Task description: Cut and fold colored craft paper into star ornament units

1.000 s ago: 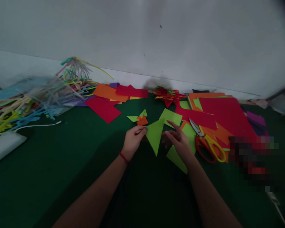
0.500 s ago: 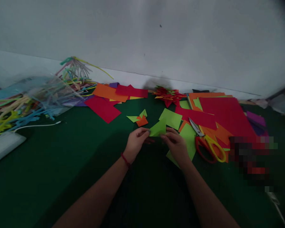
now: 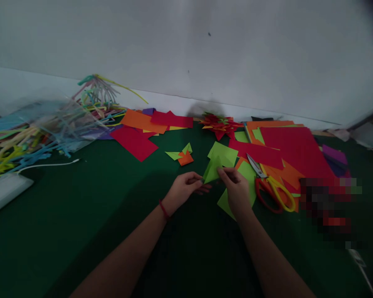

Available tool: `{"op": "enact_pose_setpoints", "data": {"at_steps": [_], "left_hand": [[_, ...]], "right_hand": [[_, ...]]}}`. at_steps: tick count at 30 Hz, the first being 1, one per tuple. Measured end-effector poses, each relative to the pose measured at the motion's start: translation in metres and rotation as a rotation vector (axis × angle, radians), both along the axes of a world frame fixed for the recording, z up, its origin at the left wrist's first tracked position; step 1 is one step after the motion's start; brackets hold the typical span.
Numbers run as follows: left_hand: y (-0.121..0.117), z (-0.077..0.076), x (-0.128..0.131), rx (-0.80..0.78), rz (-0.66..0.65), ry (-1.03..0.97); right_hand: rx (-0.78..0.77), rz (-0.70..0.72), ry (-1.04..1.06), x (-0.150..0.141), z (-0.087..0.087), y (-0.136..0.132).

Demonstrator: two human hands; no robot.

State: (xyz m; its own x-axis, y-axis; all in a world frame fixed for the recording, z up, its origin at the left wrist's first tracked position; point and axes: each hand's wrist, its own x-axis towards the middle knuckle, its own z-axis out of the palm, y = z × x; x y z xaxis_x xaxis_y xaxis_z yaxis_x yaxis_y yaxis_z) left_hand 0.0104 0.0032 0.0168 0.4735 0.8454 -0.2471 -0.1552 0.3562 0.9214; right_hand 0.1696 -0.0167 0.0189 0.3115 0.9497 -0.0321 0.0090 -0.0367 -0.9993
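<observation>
At the far left, a white flat object lies on the dark green surface, and behind it is a blurred heap of coloured strips. Further right, red and orange paper sheets lie near the wall, and a small folded green and orange piece lies in front of them. In the middle, the left hand, with a red band on the wrist, pinches the lower left edge of a folded light green paper with its grip closed on it. The right hand pinches the same paper on its right side, fingers closed. The paper stands just above the surface, between both hands. Behind it is a red paper flower. Just right of the right hand lie scissors with red and yellow handles, on a pile of red, orange and green sheets.
</observation>
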Motion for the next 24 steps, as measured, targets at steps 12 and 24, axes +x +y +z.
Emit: {"op": "enact_pose_setpoints", "data": {"at_steps": [12,24], "left_hand": [[-0.001,-0.002,-0.004,-0.001,-0.182,0.052],[0.006,-0.011,-0.004,0.037,0.018,0.036]], "right_hand": [[-0.025,0.053,-0.024,0.003,-0.002,0.001],[-0.066,0.183,-0.063,0.005,0.000,-0.001]]}}
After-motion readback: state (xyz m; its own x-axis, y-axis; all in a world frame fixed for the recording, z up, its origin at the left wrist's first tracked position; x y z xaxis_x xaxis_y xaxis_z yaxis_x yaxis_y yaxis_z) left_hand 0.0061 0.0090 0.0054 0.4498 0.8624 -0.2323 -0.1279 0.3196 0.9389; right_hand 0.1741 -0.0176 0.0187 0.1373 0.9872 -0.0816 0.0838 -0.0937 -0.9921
